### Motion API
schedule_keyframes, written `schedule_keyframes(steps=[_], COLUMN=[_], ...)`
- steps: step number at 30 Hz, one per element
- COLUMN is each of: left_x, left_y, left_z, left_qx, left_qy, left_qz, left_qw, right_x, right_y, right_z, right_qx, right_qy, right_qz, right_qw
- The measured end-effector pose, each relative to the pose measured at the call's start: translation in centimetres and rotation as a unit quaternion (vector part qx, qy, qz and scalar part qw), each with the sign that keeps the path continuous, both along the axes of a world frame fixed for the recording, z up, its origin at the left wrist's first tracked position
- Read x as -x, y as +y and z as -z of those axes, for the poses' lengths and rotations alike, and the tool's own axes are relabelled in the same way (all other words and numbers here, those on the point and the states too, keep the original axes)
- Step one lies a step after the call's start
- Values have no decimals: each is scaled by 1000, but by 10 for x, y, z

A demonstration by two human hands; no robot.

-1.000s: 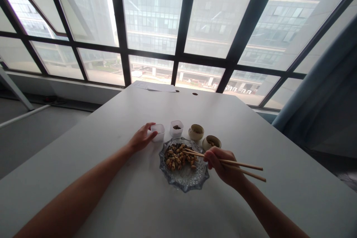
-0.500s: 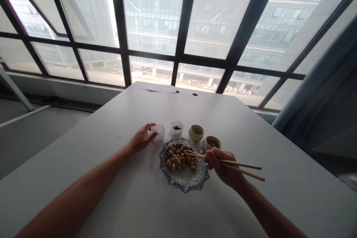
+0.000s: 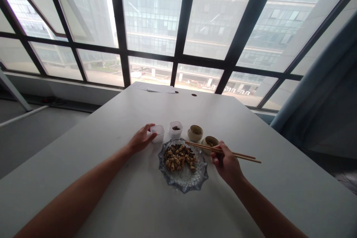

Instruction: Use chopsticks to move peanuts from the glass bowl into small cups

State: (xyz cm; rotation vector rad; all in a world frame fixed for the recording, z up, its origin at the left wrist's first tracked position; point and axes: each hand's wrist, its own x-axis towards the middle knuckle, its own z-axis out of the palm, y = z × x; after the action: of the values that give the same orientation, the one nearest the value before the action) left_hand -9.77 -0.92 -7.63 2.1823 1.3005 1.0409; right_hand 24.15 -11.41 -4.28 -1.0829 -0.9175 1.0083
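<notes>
A small translucent plastic cup (image 3: 157,137) stands on the table with my left hand (image 3: 141,138) gripping its left side. My right hand (image 3: 227,161) is closed around a pair of chopsticks (image 3: 240,155), whose tips hang above the far right rim of a scalloped glass plate (image 3: 188,185). Whether anything tiny sits between the tips I cannot tell. Peanuts in their shells (image 3: 178,160) lie heaped on the plate, mixed with dark seeds. Just beyond my right hand is a beige bowl (image 3: 206,148) with some nuts in it, partly covered by the chopsticks.
A second plastic cup (image 3: 176,134) with dark seeds and another beige bowl (image 3: 192,134) stand behind the plate. Papers (image 3: 158,88) lie at the far end of the white table (image 3: 134,193), by the windows. A blue curtain (image 3: 312,74) hangs at the right.
The chopstick tips have lifted from the peanuts toward the plate's far rim, and my right hand has shifted slightly right. My left hand stays on the plastic cup.
</notes>
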Motion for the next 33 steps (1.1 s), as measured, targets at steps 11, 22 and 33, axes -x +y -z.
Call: schedule_keyframes(steps=[11, 22, 33], left_x=[-1, 0, 3], left_y=[-6, -2, 3], left_z=[4, 11, 15], left_qx=[-14, -40, -58], left_qy=[7, 33, 35], left_qz=[-6, -19, -2], left_qw=[1000, 998, 998], right_x=[26, 20, 23], right_y=[-23, -44, -31], right_z=[4, 9, 11], right_qx=[-23, -317, -263], right_qy=[-71, -418, -234], right_qz=[51, -24, 51], right_qw=[996, 851, 935])
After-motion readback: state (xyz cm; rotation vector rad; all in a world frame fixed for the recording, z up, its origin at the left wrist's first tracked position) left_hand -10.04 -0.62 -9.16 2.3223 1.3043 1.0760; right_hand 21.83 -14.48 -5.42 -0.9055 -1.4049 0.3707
